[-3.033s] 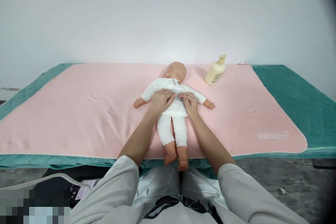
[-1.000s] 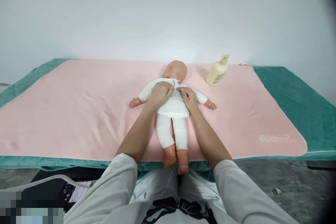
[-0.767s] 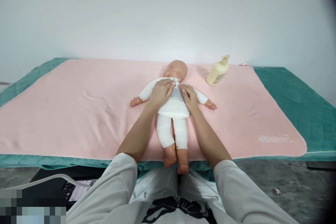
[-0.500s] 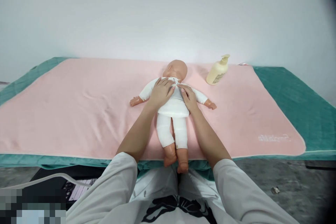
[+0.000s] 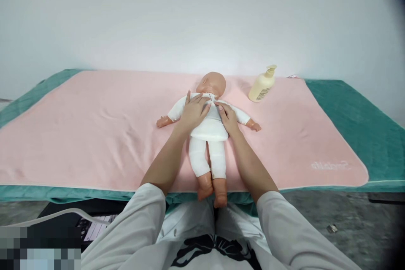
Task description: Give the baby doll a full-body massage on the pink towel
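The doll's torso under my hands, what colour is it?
White. The doll's torso shows best in the head view, the only view here.

Fairly bright, even, cool light. Wall (image 5: 202,21) brightest straight beyond left hand (image 5: 192,114) and right hand (image 5: 229,119). Faint soft shadow on left side of bottle (image 5: 262,87), past right hand. Floor (image 5: 316,215), nearer and right of right hand, dim. Dark vignette far right. Blanket lettering (image 5: 329,165) right of right hand smeared. Pixelated block (image 5: 38,249) nearer and left of left hand.
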The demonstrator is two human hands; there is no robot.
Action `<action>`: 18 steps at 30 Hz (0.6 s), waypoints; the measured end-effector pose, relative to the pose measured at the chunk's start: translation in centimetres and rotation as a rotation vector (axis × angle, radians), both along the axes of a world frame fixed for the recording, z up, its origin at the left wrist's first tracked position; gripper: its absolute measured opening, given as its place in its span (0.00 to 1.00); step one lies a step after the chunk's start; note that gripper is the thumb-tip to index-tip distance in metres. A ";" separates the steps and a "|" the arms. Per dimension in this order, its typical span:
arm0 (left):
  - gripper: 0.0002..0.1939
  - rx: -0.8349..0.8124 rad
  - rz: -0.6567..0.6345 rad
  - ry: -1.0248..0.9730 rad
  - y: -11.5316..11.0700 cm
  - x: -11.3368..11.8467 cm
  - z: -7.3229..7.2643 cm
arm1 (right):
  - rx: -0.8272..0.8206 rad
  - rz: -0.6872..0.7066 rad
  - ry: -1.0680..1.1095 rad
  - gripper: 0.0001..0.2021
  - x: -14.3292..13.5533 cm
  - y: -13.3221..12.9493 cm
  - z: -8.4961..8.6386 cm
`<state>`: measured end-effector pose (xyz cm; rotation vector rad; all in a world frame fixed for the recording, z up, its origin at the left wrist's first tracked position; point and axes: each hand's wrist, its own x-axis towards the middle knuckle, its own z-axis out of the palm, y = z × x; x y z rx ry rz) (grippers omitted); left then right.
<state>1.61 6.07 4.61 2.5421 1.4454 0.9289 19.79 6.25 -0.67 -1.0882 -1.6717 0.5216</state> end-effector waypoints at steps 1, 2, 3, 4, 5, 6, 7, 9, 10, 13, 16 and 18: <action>0.19 0.014 0.005 -0.031 -0.3 -0.1 0.0 | 0.006 -0.004 0.007 0.31 0.0 -0.3 0.1; 0.19 0.034 0.007 -0.066 -0.7 -0.3 0.1 | 0.015 -0.012 0.017 0.30 0.1 -0.7 0.2; 0.19 0.057 0.004 -0.106 -1.2 -0.4 0.1 | 0.032 -0.022 0.031 0.29 0.1 -1.1 0.3; 0.19 0.081 -0.006 -0.150 -1.8 -0.6 0.2 | 0.058 -0.035 0.054 0.27 0.2 -1.7 0.3; 0.20 0.100 -0.023 -0.195 -2.5 -0.7 0.3 | 0.091 -0.050 0.082 0.26 0.3 -2.3 0.4; 0.21 0.109 -0.050 -0.236 -3.2 -0.8 0.3 | 0.127 -0.064 0.115 0.24 0.4 -3.0 0.4; 0.22 0.109 -0.086 -0.271 -4.0 -0.8 0.3 | 0.159 -0.076 0.148 0.23 0.4 -3.7 0.4; 0.25 0.086 -0.166 -0.321 -5.3 -1.0 0.1 | 0.189 -0.088 0.188 0.21 0.5 -5.3 0.2; 0.26 0.070 -0.204 -0.338 -5.9 -1.0 -0.1 | 0.190 -0.087 0.192 0.20 0.6 -6.0 0.0; 0.27 0.039 -0.282 -0.374 -6.9 -1.3 -0.9 | 0.177 -0.058 0.168 0.20 0.7 -8.0 -0.7; 0.25 0.037 -0.342 -0.364 -7.2 -1.5 -1.6 | 0.168 -0.008 0.121 0.20 0.7 -9.2 -1.2; 0.23 0.053 -0.373 -0.346 -7.1 -1.6 -1.8 | 0.167 0.018 0.093 0.19 0.7 -9.4 -1.3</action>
